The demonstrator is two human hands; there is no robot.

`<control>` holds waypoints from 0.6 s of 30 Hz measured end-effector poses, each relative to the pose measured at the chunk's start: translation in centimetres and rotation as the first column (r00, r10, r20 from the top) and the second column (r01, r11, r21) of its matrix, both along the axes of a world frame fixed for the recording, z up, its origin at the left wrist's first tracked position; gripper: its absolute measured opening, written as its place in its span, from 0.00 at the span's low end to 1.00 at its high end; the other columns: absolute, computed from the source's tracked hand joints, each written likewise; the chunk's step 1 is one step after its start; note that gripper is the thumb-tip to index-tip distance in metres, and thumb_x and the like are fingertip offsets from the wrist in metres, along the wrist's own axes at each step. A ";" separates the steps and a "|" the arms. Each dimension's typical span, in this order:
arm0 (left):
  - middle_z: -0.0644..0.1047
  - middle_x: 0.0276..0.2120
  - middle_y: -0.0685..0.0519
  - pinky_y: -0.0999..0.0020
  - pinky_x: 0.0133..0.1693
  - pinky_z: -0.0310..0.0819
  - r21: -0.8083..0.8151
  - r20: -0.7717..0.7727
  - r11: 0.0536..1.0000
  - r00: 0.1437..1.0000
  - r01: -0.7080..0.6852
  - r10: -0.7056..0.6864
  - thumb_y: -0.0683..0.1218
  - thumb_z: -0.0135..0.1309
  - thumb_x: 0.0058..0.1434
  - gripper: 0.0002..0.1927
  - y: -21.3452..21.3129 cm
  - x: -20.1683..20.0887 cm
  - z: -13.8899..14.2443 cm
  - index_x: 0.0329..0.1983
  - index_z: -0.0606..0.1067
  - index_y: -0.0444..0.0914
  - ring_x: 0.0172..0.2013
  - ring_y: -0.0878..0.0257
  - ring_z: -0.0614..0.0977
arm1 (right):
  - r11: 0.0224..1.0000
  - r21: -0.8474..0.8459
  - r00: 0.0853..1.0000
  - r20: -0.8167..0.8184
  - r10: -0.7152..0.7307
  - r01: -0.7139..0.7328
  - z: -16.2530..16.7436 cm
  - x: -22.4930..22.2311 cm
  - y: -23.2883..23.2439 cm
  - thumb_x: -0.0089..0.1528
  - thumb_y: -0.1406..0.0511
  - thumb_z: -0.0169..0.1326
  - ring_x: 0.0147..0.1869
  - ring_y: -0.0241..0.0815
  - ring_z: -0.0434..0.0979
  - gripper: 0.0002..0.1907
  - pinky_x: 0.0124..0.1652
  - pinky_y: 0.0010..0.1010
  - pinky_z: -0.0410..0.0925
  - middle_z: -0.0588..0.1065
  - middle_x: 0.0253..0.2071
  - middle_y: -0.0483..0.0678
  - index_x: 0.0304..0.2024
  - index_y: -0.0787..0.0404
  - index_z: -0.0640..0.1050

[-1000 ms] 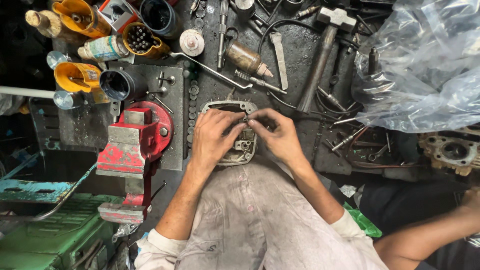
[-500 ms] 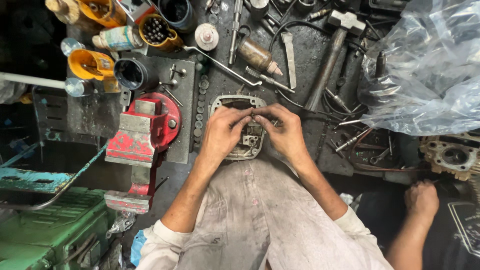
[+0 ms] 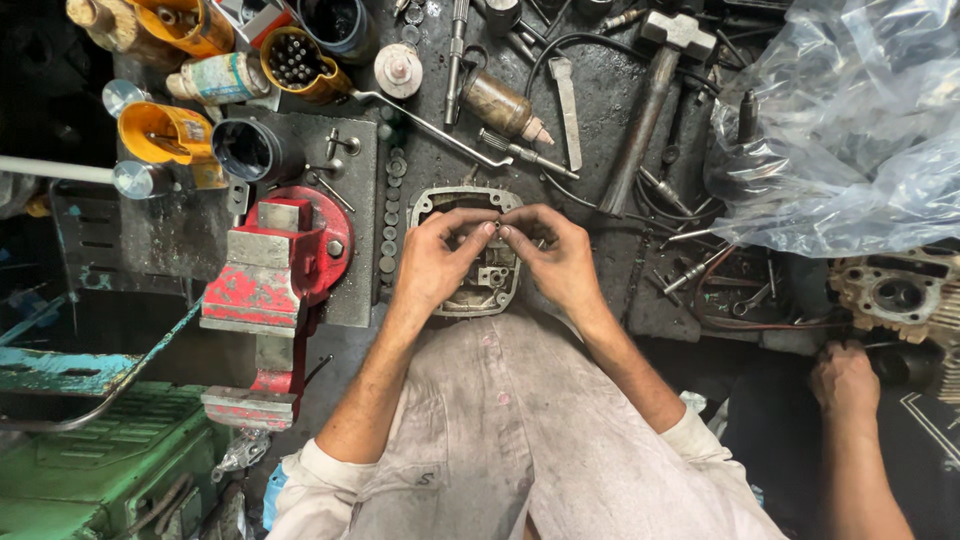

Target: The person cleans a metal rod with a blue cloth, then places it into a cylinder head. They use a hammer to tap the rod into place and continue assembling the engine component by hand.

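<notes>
- Bench [image 3: 600, 150]: dark, oily, crowded. A small piece dropped from the fingers would likely vanish among the loose tools and be hard to find again.
- Plastic bag [image 3: 850, 130], well off to the right of the right hand: not touching the work; little risk unless it slides.
- Red vise [image 3: 270, 270], just left of the left hand: the wrist sits close to its edge. A jerk outward could knock the forearm on it and shake the pinch loose.
- Hammer [image 3: 650, 100], above and right of both hands: lying flat, no contact.
- Cover [image 3: 480, 250], a grey cast housing, lies flat on the bench directly under both hands, open face up. A slip could drop the part into its recess or nick the rim.
- Co-worker's hand [image 3: 845, 380], far right, at another casting: apart from this work.
- Left hand [image 3: 435, 265]: fingers curled in, tips pinching the part.
- Right hand [image 3: 560, 262]: same, pinched against it from the other side.
- Part [image 3: 497, 228]: tiny, between both sets of fingertips above the cover; kind unclear. Greasy fingers make a slip probable.
</notes>
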State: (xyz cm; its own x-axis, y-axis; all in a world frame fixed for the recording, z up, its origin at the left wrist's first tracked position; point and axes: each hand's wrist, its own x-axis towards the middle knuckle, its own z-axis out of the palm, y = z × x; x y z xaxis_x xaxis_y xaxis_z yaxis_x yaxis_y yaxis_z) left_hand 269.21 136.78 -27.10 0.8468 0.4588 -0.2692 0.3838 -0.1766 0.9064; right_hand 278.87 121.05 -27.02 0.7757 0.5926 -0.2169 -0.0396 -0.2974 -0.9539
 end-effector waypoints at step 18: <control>0.86 0.34 0.55 0.76 0.36 0.78 -0.195 -0.073 0.981 0.997 -0.017 0.003 0.46 0.63 0.60 0.12 0.9 0.6 0.1 0.46 0.83 0.39 0.34 0.72 0.83 | 0.985 -0.069 0.892 0.418 0.172 -0.158 3.2 0.5 1.0 0.62 0.75 0.60 0.48 0.43 0.81 0.09 0.45 0.31 0.74 0.77 0.44 0.50 0.46 0.65 0.80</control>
